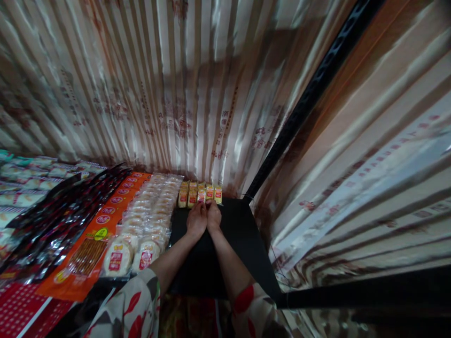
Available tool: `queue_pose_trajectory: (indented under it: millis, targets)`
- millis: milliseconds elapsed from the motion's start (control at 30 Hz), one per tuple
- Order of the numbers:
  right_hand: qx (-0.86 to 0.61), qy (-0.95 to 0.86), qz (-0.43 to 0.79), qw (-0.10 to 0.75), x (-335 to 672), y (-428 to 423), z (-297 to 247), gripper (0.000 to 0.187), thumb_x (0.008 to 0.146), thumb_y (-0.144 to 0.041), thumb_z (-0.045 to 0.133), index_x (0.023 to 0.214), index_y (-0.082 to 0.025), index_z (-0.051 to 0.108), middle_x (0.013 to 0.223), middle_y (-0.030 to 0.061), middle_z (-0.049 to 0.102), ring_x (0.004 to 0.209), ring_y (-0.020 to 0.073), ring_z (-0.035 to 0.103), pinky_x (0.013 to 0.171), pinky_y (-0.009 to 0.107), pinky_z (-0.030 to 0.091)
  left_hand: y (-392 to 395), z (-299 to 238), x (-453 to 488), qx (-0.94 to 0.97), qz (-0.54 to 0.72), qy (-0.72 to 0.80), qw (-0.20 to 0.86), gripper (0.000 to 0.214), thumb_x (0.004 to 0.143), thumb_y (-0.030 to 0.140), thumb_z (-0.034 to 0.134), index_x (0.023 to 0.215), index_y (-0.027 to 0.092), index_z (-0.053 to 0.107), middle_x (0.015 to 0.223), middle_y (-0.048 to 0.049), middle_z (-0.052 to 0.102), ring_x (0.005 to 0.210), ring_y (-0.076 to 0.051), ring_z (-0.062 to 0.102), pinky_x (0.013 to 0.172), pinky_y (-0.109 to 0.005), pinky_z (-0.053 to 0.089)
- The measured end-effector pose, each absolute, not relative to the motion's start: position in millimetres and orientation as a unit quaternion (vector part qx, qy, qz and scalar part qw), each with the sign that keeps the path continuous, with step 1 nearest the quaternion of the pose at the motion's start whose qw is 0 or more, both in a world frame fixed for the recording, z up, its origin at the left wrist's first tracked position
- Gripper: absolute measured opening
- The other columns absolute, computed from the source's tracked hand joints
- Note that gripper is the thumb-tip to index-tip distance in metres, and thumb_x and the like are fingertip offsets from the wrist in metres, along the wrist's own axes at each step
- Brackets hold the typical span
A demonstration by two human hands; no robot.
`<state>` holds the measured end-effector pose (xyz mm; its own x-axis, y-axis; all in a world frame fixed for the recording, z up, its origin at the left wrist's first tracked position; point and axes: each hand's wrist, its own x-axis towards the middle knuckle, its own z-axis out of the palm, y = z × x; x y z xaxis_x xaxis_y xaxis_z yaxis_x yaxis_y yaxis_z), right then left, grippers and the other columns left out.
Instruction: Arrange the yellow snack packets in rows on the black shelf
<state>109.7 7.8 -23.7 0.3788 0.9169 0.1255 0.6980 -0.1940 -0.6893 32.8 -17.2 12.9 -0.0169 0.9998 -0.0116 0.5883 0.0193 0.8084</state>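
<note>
Packets in yellow wrappers stand in a short row at mid-frame, at the far end of the black shelf. Left hand and right hand meet before them, fingers curled; whether either grips a packet I cannot tell. Uneven fingertip pressure could tip or skew the row, and a leftward swing of the left forearm could knock the clear-wrapped crackers. Hands hide the middle packets' bases; dimness blurs the print; sleeves run off the bottom edge.
</note>
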Motion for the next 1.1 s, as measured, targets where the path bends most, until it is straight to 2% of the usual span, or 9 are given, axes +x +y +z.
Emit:
queue_pose_trajectory:
  millis: [167, 367, 467, 567, 700, 867, 1100]
  targets:
    - [-0.74, -0.54, 0.119, 0.382, 109.2, 7.2, -33.1, 0.016, 0.08, -0.023, 0.045, 0.093, -0.021, 0.054, 0.097, 0.0059, 0.059, 0.084, 0.0172, 0.057, 0.069, 0.027, 0.042, -15.8, 8.5, 34.2, 0.629, 0.331, 0.622, 0.329, 0.037, 0.087, 0.018, 0.032, 0.116, 0.01, 0.054, 0.132, -0.0116, 0.048, 0.125, -0.017, 0.04, 0.107, -0.03, 0.028]
    - [-0.721, -0.542, 0.138, 0.41, 109.8, 5.4, -37.4, 0.02, 0.076, -0.019, 0.046, 0.093, -0.023, 0.056, 0.095, 0.0035, 0.058, 0.083, 0.0161, 0.055, 0.072, 0.026, 0.043, -13.2, 2.7, 36.3, 0.637, 0.324, 0.621, 0.322, 0.035, 0.087, 0.018, 0.032, 0.11, 0.011, 0.057, 0.13, -0.012, 0.05, 0.126, -0.017, 0.039, 0.107, -0.031, 0.028]
    - [-0.7, -0.55, 0.131, 0.436, 113.0, 2.6, -38.2, 0.022, 0.074, -0.017, 0.047, 0.093, -0.02, 0.058, 0.095, 0.0055, 0.059, 0.087, 0.0172, 0.055, 0.077, 0.028, 0.043, -19.4, 7.4, 36.0, 0.642, 0.315, 0.621, 0.32, 0.034, 0.087, 0.019, 0.032, 0.109, 0.01, 0.057, 0.128, -0.0126, 0.051, 0.124, -0.017, 0.041, 0.106, -0.029, 0.028]
    - [-0.687, -0.551, 0.123, 0.457, 116.0, -6.5, -38.6, 0.024, 0.072, -0.018, 0.047, 0.092, -0.017, 0.06, 0.093, 0.0075, 0.059, 0.088, 0.0189, 0.055, 0.08, 0.03, 0.044, -33.5, 15.5, 35.6, 0.633, 0.313, 0.632, 0.319, 0.035, 0.088, 0.023, 0.032, 0.11, 0.011, 0.057, 0.124, -0.0138, 0.053, 0.117, -0.019, 0.047, 0.1, -0.031, 0.035]
    - [-0.676, -0.546, 0.13, 0.478, 114.0, -33.7, -36.8, 0.026, 0.071, -0.017, 0.044, 0.089, -0.018, 0.062, 0.092, 0.0075, 0.059, 0.086, 0.0186, 0.056, 0.08, 0.03, 0.045, -62.2, 23.3, 34.4, 0.625, 0.308, 0.639, 0.326, 0.033, 0.088, 0.022, 0.032, 0.106, 0.013, 0.059, 0.114, -0.0126, 0.058, 0.105, -0.019, 0.054, 0.092, -0.029, 0.04]
    - [-0.676, -0.548, 0.169, 0.463, 100.4, -90.4, -29.5, 0.034, 0.07, -0.015, 0.039, 0.097, -0.015, 0.061, 0.096, 0.0082, 0.059, 0.085, 0.0171, 0.057, 0.078, 0.028, 0.045, -113.3, 22.4, 26.4, 0.619, 0.298, 0.64, 0.345, 0.034, 0.088, 0.022, 0.031, 0.109, 0.014, 0.057, 0.111, -0.0102, 0.06, 0.103, -0.017, 0.055, 0.092, -0.027, 0.039]
    - [-0.653, -0.563, 0.211, 0.461, 74.4, -180.9, -28.0, 0.038, 0.071, -0.014, 0.034, 0.098, -0.016, 0.06, 0.099, 0.007, 0.06, 0.092, 0.0165, 0.056, 0.084, 0.029, 0.043, -201.7, -1.7, -5.3, 0.649, 0.358, 0.583, 0.333, 0.034, 0.088, 0.022, 0.03, 0.11, 0.017, 0.056, 0.11, -0.0083, 0.059, 0.104, -0.016, 0.052, 0.094, -0.028, 0.039]
